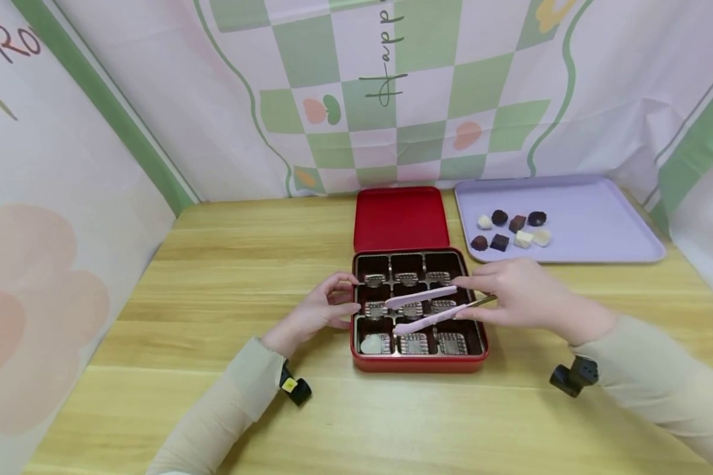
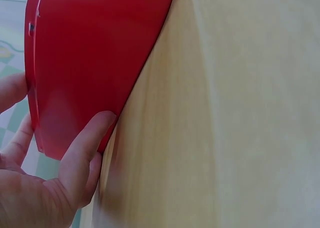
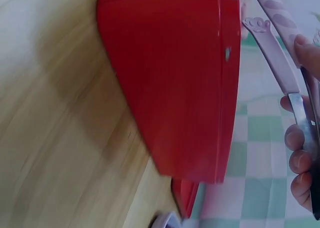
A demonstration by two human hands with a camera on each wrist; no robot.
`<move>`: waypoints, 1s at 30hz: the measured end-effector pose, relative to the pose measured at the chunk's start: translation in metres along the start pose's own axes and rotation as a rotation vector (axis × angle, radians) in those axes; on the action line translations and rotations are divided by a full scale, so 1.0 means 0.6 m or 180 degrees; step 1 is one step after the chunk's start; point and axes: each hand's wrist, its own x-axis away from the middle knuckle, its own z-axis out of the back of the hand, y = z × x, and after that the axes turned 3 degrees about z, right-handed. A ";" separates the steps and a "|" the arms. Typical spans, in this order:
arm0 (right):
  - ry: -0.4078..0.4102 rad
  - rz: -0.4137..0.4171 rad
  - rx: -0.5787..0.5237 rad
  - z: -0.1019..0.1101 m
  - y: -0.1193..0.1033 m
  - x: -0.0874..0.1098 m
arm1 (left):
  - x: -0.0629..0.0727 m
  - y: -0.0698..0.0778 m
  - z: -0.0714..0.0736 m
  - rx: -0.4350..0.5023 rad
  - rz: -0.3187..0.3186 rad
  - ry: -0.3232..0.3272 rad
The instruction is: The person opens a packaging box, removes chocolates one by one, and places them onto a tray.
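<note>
A red tin box (image 1: 420,364) stands on the table with a dark insert of several compartments. One white chocolate (image 1: 371,344) lies in its front left compartment. My left hand (image 1: 315,309) rests against the box's left side, thumb (image 2: 87,138) on the wall and fingers by the rim. Over the box, my right hand (image 1: 513,293) grips lilac tongs (image 1: 430,320) by their metal part. Their paw-shaped tips (image 3: 257,25) are spread apart with nothing between them, above the middle and front compartments.
Behind the box lies its red lid (image 1: 401,218). A lilac tray (image 1: 600,221) at the back right bears several dark, brown and white chocolates (image 1: 517,224) on its left part. A printed cloth (image 1: 362,99) hangs behind the wooden table (image 1: 226,264).
</note>
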 end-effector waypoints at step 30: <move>-0.0867 0.0658 0.0656 -0.009 -0.060 -0.118 | 0.001 0.003 -0.003 0.0041 0.0004 -0.0028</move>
